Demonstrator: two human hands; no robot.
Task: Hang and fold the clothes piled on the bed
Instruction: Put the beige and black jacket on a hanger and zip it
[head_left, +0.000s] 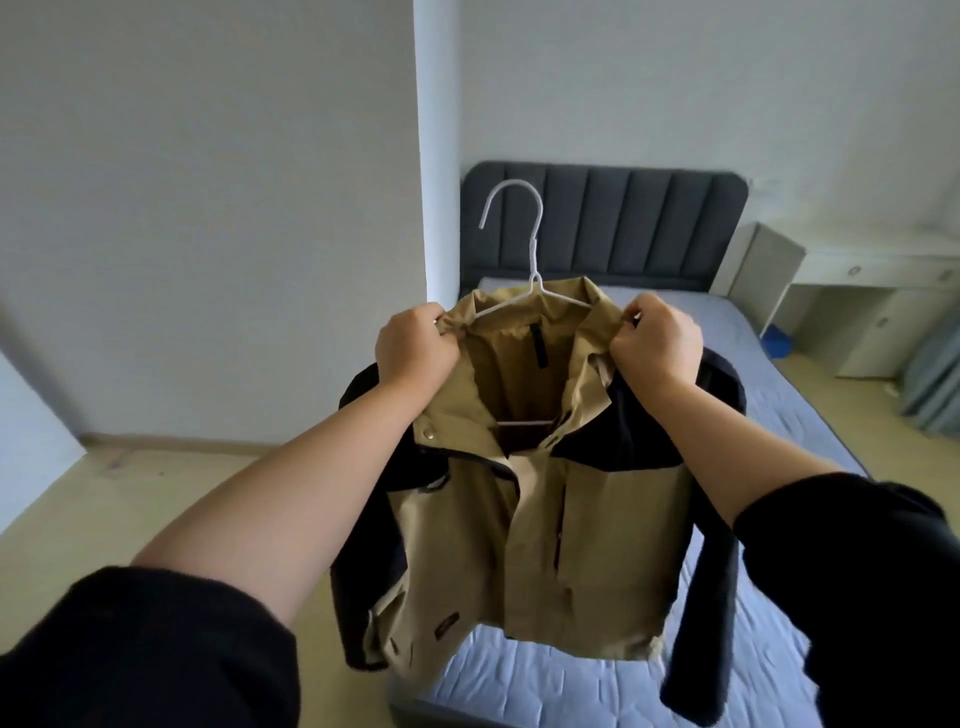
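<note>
Tan-and-navy jacket (545, 519) held up in air above blue bed (779, 364), long axis vertical, collar up, front toward camera, hem hanging low. White hanger (532, 280) inside collar, hook pointing up, tip curving left. Left hand (415, 348) clenched on left collar edge; right hand (657, 340) clenched on right collar edge. Hanger shoulders hidden under fabric, only lower bar visible in neck opening. Dark sleeves partly behind forearms. Grey headboard (623, 223) behind.
</note>
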